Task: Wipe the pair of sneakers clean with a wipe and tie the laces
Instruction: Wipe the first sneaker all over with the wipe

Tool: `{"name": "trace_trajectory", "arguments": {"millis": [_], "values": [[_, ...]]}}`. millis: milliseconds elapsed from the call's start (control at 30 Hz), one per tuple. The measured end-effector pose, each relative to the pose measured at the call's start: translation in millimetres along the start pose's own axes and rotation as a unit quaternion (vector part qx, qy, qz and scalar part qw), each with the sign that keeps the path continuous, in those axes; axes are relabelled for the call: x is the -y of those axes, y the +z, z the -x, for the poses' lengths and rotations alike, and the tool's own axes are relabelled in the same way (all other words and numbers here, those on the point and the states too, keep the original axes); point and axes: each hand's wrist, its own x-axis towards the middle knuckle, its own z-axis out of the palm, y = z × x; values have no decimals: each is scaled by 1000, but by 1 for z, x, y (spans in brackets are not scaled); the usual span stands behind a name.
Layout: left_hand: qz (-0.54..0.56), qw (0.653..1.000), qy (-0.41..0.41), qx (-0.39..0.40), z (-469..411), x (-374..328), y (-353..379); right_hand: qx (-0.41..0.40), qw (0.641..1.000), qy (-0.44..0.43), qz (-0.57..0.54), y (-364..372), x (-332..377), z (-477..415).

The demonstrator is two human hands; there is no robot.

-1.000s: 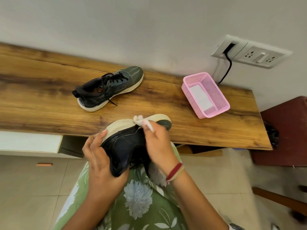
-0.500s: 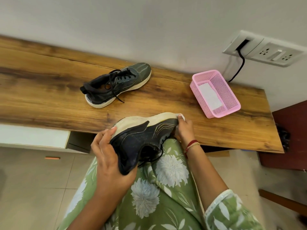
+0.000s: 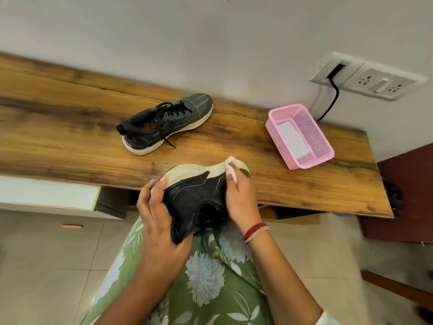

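Observation:
A dark sneaker (image 3: pixel 196 195) with a dirty white sole lies on its side over my lap, sole facing the table. My left hand (image 3: pixel 159 221) grips its heel end, fingers curled over the sole edge. My right hand (image 3: pixel 239 195) pinches a white wipe (image 3: pixel 232 168) and presses it against the sole near the toe. The second sneaker (image 3: pixel 167 124) stands upright on the wooden table (image 3: pixel 70 137), its black laces loose and one lace end trailing onto the wood.
A pink mesh basket (image 3: pixel 325 146) holding a white sheet sits at the table's right end, below a wall socket (image 3: pixel 367 77) with a black cable. A dark red cabinet (image 3: pixel 407 195) stands at right. Tiled floor lies below.
My right hand with the wipe slid along the sole out past the toe tip, then came back up onto the sole near the toe. The left hand kept hold of the heel.

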Motion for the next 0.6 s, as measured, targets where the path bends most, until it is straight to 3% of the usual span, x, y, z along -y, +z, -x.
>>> {"name": "trace_trajectory", "arguments": {"millis": [133, 233, 367, 467, 533, 600], "values": [[-8, 1000, -2, 2, 2, 2, -1, 39, 995, -67, 69, 5, 26, 24], [-16, 1000, 3, 0, 2, 2, -1, 45, 995, -76, 50, -1, 40, 35], [-16, 1000, -6, 0, 1, 2, 0, 86, 990, -105, -36, -10, 60, 49], [-13, 1000, -14, -1, 1, 0, 1, 193, 953, -57, -229, -25, 66, 51], [-18, 1000, -10, 1, 1, 0, 0, 152, 917, 35, -366, -34, 62, 43], [-24, 1000, -3, -1, 0, 0, -1, 10, 950, 56, -306, -32, 52, 31]]}}
